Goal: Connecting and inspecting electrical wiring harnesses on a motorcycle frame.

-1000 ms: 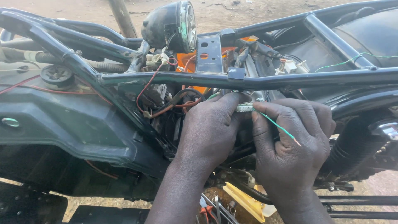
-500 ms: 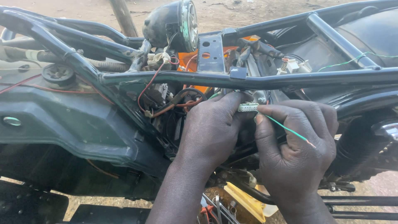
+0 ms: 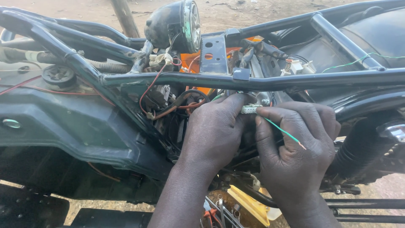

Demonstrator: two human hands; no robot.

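Both my hands work under a black motorcycle frame tube point(image 3: 177, 78). My left hand point(image 3: 215, 131) and my right hand point(image 3: 297, 145) pinch a small white plastic wire connector point(image 3: 250, 109) between their fingertips. A thin green wire point(image 3: 282, 131) runs from the connector across the back of my right hand, its bare end free. Behind my fingers lies a tangle of red and black wires point(image 3: 177, 101); what the connector joins to is hidden.
A round black headlamp point(image 3: 177, 25) sits above the frame. White connectors point(image 3: 297, 66) and a green wire lie at upper right. A black side panel point(image 3: 63, 126) fills the left. A ribbed black boot point(image 3: 358, 156) is at right; yellow part point(image 3: 249, 204) and tools below.
My hands stay on the connector; my right fingers have shifted slightly and the green wire's free end has dropped a little lower.
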